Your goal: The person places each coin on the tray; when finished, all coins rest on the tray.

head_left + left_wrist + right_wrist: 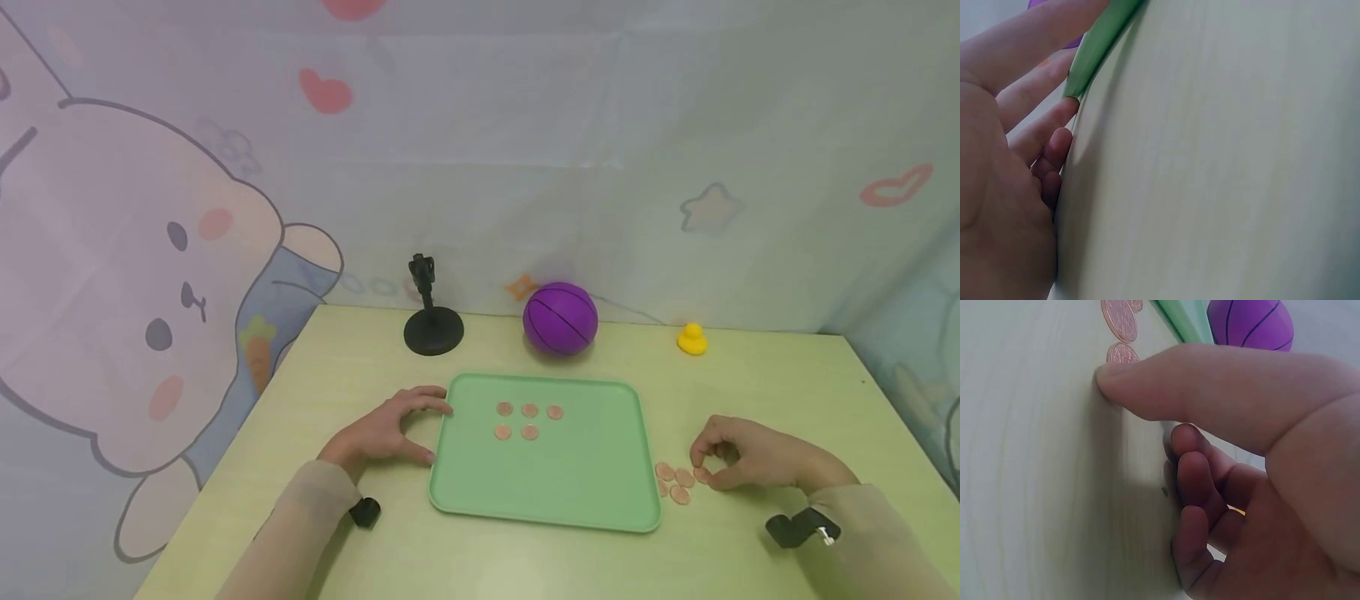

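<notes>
The counter (pixel 787 375) carries a tray (pixel 540 496). My left grip (pixel 384 427), loosely spread and holding nothing up, touches its left side. My right grip (pixel 763 454), nearly closed, pinches one coin (pixel 701 475) beside loose coins (pixel 683 478) right of the tray; laid coins (pixel 529 410) form two rows inside. I judge this the pick-up; next needs lifting it towards the shorter row.
</notes>
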A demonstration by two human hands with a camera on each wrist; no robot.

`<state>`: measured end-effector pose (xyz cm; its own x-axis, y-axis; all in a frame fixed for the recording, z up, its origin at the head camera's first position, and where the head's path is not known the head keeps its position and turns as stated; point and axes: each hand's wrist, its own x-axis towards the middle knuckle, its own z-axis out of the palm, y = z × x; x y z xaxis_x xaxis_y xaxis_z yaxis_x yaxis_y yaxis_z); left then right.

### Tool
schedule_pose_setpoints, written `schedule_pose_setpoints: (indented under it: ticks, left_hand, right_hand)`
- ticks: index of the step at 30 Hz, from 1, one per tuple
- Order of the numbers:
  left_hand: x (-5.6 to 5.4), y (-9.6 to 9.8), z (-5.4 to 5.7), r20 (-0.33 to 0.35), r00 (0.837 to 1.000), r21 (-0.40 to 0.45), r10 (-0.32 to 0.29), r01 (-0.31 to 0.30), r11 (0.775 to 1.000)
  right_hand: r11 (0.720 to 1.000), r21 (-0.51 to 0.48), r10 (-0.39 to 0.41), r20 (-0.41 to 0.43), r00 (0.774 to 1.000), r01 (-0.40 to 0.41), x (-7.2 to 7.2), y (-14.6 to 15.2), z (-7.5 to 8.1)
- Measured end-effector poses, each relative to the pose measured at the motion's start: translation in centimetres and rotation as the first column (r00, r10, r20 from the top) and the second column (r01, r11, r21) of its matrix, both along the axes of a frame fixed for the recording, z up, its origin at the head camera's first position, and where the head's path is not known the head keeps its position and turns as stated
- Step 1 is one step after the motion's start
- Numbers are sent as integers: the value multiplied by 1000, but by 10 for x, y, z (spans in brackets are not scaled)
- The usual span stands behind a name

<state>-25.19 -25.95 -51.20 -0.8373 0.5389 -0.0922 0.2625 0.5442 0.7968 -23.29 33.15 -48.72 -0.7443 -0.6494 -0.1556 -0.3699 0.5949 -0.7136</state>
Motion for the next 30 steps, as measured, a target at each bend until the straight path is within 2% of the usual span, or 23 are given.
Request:
schedule_pose_setpoints:
  ticks: [8,17,20,24,30]
  left_hand:
    - [-2,0,2,-19,1000,-4,1,-1,1000]
    - [1,-2,-1,-24,1000,6,13,-13,1000]
    - [1,-1,-2,-19,1000,20,11,-10,1000]
    - [2,0,-3,-7,1000,24,10,-10,1000]
    - [2,-1,-3,-7,1000,21,7,-7,1000]
  right_hand:
    - [1000,16,-4,2,1000,4,-3,-4,5]
    - [1000,-18,-11,-68,998,10,-1,-2,0]
    - [998,-67,6,-103,995,-13,3,0,-3]
    - [990,-122,52,-110,993,-65,7,0,-5]
    - [994,-83,58,-103,993,-67,8,-3,-3]
